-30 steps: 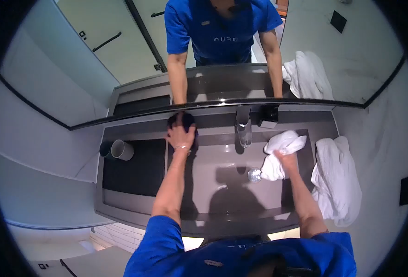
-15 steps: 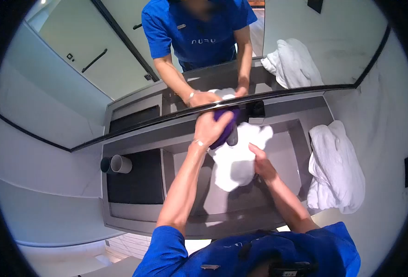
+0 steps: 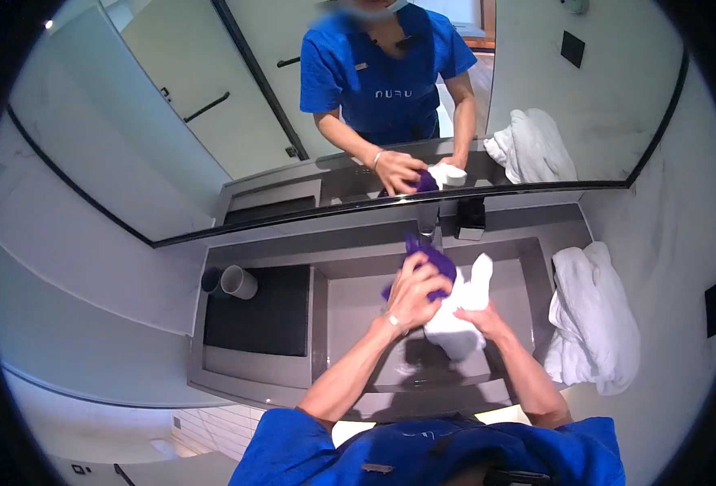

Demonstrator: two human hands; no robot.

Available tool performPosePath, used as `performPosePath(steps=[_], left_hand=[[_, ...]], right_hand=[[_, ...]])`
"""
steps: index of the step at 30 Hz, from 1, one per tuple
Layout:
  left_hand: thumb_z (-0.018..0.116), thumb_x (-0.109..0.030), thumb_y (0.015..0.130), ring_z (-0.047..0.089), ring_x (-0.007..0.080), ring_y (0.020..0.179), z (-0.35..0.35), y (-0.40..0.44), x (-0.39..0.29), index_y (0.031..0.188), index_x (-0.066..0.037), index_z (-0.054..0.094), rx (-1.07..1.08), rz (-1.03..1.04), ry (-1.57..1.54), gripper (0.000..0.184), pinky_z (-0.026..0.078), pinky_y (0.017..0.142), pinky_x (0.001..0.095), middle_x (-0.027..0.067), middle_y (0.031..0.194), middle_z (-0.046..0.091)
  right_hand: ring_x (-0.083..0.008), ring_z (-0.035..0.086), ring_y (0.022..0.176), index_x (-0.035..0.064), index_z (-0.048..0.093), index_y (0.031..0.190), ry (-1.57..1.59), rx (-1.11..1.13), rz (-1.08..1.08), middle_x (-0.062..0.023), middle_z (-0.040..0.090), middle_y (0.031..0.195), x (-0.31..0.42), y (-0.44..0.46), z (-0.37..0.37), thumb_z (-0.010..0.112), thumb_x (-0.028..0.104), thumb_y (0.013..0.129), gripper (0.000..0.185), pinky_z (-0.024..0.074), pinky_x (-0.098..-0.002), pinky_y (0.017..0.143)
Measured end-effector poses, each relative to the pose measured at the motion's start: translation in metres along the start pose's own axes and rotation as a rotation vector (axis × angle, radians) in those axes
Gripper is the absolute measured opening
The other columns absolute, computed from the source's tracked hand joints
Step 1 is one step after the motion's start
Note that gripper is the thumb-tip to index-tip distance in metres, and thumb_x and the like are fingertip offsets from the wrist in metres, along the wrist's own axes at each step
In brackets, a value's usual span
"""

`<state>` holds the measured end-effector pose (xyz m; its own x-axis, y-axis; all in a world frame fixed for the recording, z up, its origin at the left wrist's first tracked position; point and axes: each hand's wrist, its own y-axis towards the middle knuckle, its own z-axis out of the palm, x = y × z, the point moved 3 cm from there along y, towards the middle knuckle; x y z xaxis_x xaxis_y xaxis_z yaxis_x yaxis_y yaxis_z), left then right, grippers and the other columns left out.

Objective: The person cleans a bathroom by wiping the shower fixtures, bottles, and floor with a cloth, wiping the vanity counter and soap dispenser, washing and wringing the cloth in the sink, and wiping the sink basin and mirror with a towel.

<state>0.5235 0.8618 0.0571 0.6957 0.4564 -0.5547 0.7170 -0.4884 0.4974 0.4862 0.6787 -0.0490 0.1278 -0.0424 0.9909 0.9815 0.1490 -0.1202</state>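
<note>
Over the grey sink basin (image 3: 358, 324), my left hand (image 3: 415, 293) has its fingers curled round a bunched purple cloth (image 3: 437, 266). My right hand (image 3: 486, 322) grips a white cloth (image 3: 453, 334), which is crumpled, with one end sticking up above the hand and the rest hanging towards the basin floor. The purple cloth lies close against the white one; whether they touch is hard to make out. Just behind them stands the tap (image 3: 428, 225), partly hidden by the mirror's lower edge.
Two cups (image 3: 239, 282) stand on a black mat (image 3: 261, 312) to the left. At the right end of the counter lies a folded white towel (image 3: 591, 324). A small black box (image 3: 470, 219) sits behind the basin, below the wide mirror (image 3: 261, 121) that reflects me.
My left hand has come away from the tap with the purple cloth, nearer to me. The white cloth, spread wide before, is now bunched in my right hand and lower.
</note>
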Motion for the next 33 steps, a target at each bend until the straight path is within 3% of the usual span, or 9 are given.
performPosePath(steps=[6, 12, 14, 16, 20, 22, 24, 26, 33], left_hand=[[0.068, -0.008, 0.068, 0.057, 0.0149, 0.094, -0.04, -0.116, 0.026, 0.1, -0.007, 0.062, -0.014, -0.729, -0.553, 0.032, 0.045, 0.084, 0.0286, 0.0043, 0.101, 0.061], [0.071, -0.006, 0.066, 0.057, 0.0154, 0.091, -0.1, -0.198, 0.013, 0.102, -0.005, 0.06, -0.281, -0.765, -0.481, 0.038, 0.046, 0.084, 0.0286, 0.006, 0.098, 0.061], [0.071, -0.005, 0.065, 0.057, 0.0161, 0.091, -0.114, -0.215, 0.009, 0.101, -0.005, 0.06, -0.373, -0.756, -0.467, 0.038, 0.046, 0.084, 0.0292, 0.0062, 0.098, 0.061], [0.07, -0.004, 0.063, 0.057, 0.0153, 0.087, -0.126, -0.223, 0.002, 0.1, -0.005, 0.06, -0.474, -0.802, -0.483, 0.038, 0.045, 0.081, 0.0278, 0.0051, 0.095, 0.06], [0.07, -0.004, 0.063, 0.057, 0.0145, 0.089, -0.131, -0.239, 0.003, 0.1, -0.005, 0.061, -0.548, -0.809, -0.469, 0.038, 0.045, 0.081, 0.0274, 0.005, 0.097, 0.061], [0.072, -0.004, 0.064, 0.057, 0.0136, 0.087, -0.13, -0.243, 0.005, 0.1, -0.006, 0.062, -0.562, -0.785, -0.499, 0.038, 0.046, 0.081, 0.0267, 0.0044, 0.099, 0.061], [0.073, -0.003, 0.067, 0.057, 0.0145, 0.092, -0.126, -0.245, 0.003, 0.102, -0.007, 0.061, -0.568, -0.825, -0.513, 0.037, 0.045, 0.083, 0.0273, 0.0036, 0.1, 0.061], [0.074, -0.004, 0.067, 0.057, 0.0154, 0.096, -0.125, -0.254, 0.007, 0.104, -0.007, 0.061, -0.56, -0.693, -0.451, 0.04, 0.044, 0.087, 0.0289, 0.0048, 0.102, 0.062], [0.075, -0.007, 0.066, 0.056, 0.0176, 0.101, -0.122, -0.267, 0.01, 0.103, -0.006, 0.062, -0.56, -0.697, -0.607, 0.039, 0.043, 0.09, 0.0304, 0.0064, 0.105, 0.061]], right_hand=[[-0.0169, 0.057, 0.091, -0.0019, 0.051, 0.115, 0.108, -0.254, 0.311, -0.0095, 0.058, 0.107, 0.013, -0.052, -0.059, 0.069, 0.012, 0.073, 0.047, 0.0463, -0.0313, 0.084], [-0.0226, 0.059, 0.098, -0.0073, 0.047, 0.12, 0.74, -0.43, -0.452, -0.0146, 0.057, 0.113, 0.151, -0.089, -0.1, 0.064, 0.013, 0.08, 0.048, 0.0481, -0.033, 0.085], [-0.022, 0.059, 0.098, -0.0099, 0.048, 0.119, 0.239, -0.413, -0.574, -0.0138, 0.058, 0.112, 0.134, -0.036, -0.156, 0.064, 0.013, 0.081, 0.047, 0.0468, -0.0338, 0.086], [-0.0207, 0.059, 0.099, -0.0076, 0.052, 0.116, -0.023, -0.767, -0.298, -0.0125, 0.06, 0.109, 0.178, 0.032, -0.105, 0.065, 0.013, 0.081, 0.043, 0.0466, -0.0341, 0.085], [-0.0257, 0.059, 0.098, -0.0028, 0.055, 0.116, -0.724, -0.897, -0.872, -0.0167, 0.061, 0.106, 0.166, 0.108, 0.0, 0.065, 0.018, 0.082, 0.041, 0.044, -0.0329, 0.087], [-0.032, 0.05, 0.111, -0.0002, 0.056, 0.116, -0.071, -0.346, -0.998, -0.0148, 0.056, 0.115, 0.16, 0.132, 0.093, 0.062, 0.022, 0.083, 0.041, 0.037, -0.0412, 0.095], [-0.034, 0.038, 0.122, 0.0112, 0.059, 0.115, -0.738, -0.723, -1.203, -0.0094, 0.048, 0.126, 0.168, 0.126, 0.184, 0.06, 0.025, 0.081, 0.037, 0.0301, -0.0497, 0.099], [-0.0361, 0.032, 0.125, 0.0224, 0.061, 0.111, -1.151, -0.473, -1.307, -0.0055, 0.043, 0.132, 0.174, 0.132, 0.273, 0.06, 0.026, 0.077, 0.035, 0.0303, -0.0521, 0.097], [-0.0249, 0.042, 0.118, 0.0227, 0.061, 0.103, -1.159, 0.154, -1.754, 0.0009, 0.052, 0.124, 0.182, 0.181, 0.499, 0.065, 0.023, 0.07, 0.034, 0.0345, -0.0512, 0.091]])
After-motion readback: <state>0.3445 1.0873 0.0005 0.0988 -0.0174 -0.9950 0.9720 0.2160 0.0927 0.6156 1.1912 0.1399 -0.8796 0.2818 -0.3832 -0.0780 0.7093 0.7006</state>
